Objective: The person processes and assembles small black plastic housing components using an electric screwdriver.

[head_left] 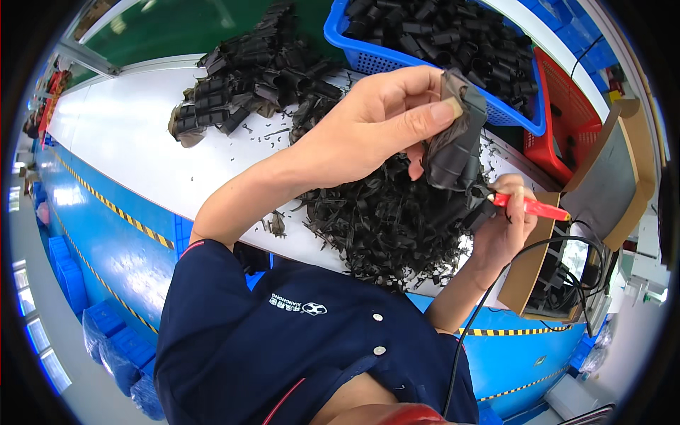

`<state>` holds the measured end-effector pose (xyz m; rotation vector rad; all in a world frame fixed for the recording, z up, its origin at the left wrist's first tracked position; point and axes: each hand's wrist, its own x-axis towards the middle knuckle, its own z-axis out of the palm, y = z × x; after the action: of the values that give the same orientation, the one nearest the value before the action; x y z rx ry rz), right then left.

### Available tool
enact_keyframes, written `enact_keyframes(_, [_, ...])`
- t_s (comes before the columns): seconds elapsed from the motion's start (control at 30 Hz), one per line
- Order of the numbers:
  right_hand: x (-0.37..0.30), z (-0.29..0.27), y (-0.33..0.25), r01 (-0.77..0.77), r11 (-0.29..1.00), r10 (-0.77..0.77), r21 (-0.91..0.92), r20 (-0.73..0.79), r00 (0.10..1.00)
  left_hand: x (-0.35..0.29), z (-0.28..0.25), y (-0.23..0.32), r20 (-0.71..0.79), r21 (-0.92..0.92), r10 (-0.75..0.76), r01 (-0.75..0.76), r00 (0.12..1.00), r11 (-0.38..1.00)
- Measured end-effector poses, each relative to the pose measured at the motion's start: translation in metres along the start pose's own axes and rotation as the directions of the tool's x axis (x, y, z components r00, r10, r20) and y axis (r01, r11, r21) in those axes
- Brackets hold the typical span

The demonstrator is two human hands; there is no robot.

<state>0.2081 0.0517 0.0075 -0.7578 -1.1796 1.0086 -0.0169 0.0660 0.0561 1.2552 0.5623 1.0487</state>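
My left hand (386,117) pinches a black plastic part (457,134) between thumb and fingers, held up above the white table (127,142). My right hand (506,227) grips a red-handled trimming tool (531,207), its tip against the lower end of the part. Directly under both hands lies a heap of black plastic shavings (386,223).
A pile of black parts (248,78) lies at the back of the table. A blue basket (425,42) full of black parts stands behind my hands, a red basket (567,120) to its right. A cardboard box (609,184) and a black cable (496,283) are at right.
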Motion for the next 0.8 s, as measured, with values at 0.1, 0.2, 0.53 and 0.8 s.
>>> enact_keyframes(0.1, [-0.001,0.001,0.002,-0.09,0.995,0.092,-0.045,0.035,0.995,-0.002,0.009,-0.008,-0.077,-0.093,0.03,-0.037,0.997,0.995])
enact_keyframes(0.2, [-0.002,0.003,0.005,-0.001,0.991,0.011,-0.135,0.075,0.997,-0.002,0.015,-0.013,-0.201,-0.096,0.092,-0.113,0.975,0.989])
enact_keyframes(0.53, [0.016,0.03,-0.032,0.027,0.994,-0.037,0.106,0.094,0.995,0.044,0.009,-0.004,0.074,0.679,0.632,-0.504,0.771,0.534])
enact_keyframes(0.8, [0.064,0.033,-0.076,-0.158,0.438,-0.171,0.885,0.255,0.952,0.042,0.029,-0.04,0.472,0.01,0.026,-0.035,0.881,0.999])
